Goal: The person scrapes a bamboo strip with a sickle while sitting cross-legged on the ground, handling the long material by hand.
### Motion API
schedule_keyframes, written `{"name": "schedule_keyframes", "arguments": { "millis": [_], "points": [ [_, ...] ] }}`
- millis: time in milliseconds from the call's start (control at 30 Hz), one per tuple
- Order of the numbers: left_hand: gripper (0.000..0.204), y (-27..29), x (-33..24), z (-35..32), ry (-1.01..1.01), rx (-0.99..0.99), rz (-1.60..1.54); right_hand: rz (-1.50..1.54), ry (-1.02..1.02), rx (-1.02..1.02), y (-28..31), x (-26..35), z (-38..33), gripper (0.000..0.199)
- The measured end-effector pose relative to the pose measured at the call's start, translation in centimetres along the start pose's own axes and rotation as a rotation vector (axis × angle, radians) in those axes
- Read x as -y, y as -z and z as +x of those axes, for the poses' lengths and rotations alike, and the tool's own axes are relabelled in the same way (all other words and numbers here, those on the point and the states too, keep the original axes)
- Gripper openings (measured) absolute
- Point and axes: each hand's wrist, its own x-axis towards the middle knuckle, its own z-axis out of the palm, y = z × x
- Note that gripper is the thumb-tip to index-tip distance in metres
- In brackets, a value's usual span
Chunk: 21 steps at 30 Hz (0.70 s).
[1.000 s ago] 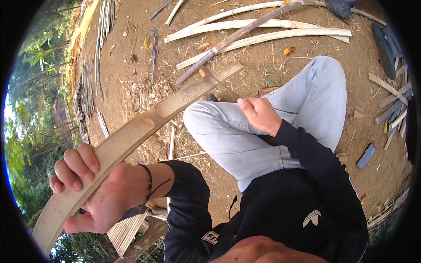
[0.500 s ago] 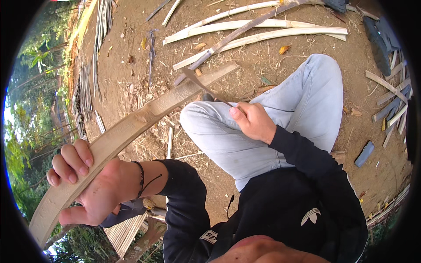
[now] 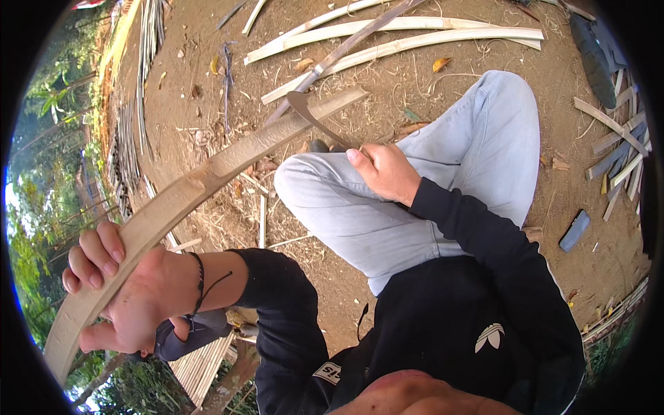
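Observation:
A long, split bamboo strip (image 3: 173,200) runs slantwise from the lower left up toward the middle. My left hand (image 3: 142,294) is closed around its near part, fingers over the far edge and thumb on the other side. In my right hand (image 3: 387,171), above my bent knee, is the handle of a curved knife (image 3: 325,128), mostly hidden by the fingers. The knife's dark, hooked blade lies across the strip near its far end and appears to touch it. A paler, scraped-looking patch shows on the strip below a node.
Several pale bamboo strips (image 3: 387,61) lie on the dirt beyond, crossed by a darker strip (image 3: 366,31). My crossed legs (image 3: 360,207) take up the middle. A dark flat block (image 3: 575,232) and a pile of slats (image 3: 626,152) lie right. Another person (image 3: 187,337) is at lower left.
Both hands, the strip and the knife sit slightly farther left in view, as does the ground. The blade has turned, showing more of its flat face against the strip. Both grips stay the same.

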Motion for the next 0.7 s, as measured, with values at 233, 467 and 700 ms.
{"name": "schedule_keyframes", "arguments": {
  "millis": [233, 467, 700],
  "points": [
    [0.065, 2.0, 0.4, 2.0, 0.050, 0.016, -0.065, -0.031, -0.078, -0.034, 0.0, -1.4, 2.1, 0.056],
    [0.065, 2.4, 0.6, 2.6, 0.090, 0.028, -0.081, -0.134, -0.177, -0.077, -0.1, -3.5, 2.3, 0.056],
    [0.064, 4.4, 1.0, 3.8, 0.125, 0.081, -0.078, -0.102, -0.023, -0.032, -0.3, -1.6, -0.3, 0.054]
  ]
}}
